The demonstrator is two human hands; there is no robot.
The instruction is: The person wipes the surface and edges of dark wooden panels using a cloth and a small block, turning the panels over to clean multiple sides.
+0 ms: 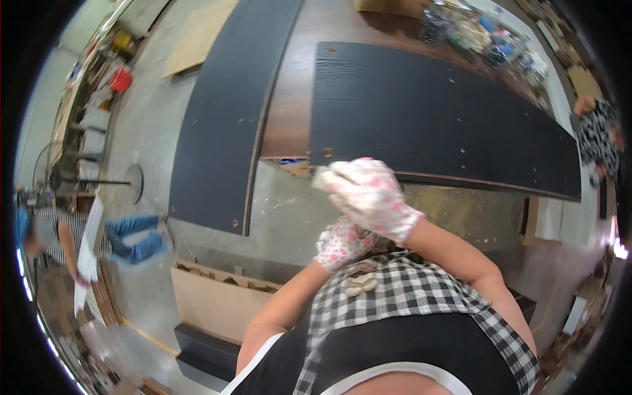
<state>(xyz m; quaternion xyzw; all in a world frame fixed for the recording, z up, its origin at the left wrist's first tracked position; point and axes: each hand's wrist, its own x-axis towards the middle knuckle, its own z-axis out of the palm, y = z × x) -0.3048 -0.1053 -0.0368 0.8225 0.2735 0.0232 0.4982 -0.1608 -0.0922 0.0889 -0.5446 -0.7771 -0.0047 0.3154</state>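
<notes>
White work gloves with a pink floral pattern cover both my hands. My right hand (368, 197) is raised in front of my apron, near the front edge of a black board (434, 112). Its fingers are curled together and slightly blurred; a small pale patch shows at their tips, and I cannot make out what it is. Lower down, close to the checked apron (408, 283), is my left hand (343, 245). Its fingers are largely hidden behind my right hand and wrist. A second black board (224, 112) with small holes lies to the left.
A brown tabletop (288, 112) lies beneath the boards. Bagged hardware (480, 36) sits at the far right. An open cardboard box (217, 299) stands lower left above black panels (204, 349). One person (131, 240) is at left near a fan (135, 183), another (599, 138) at right.
</notes>
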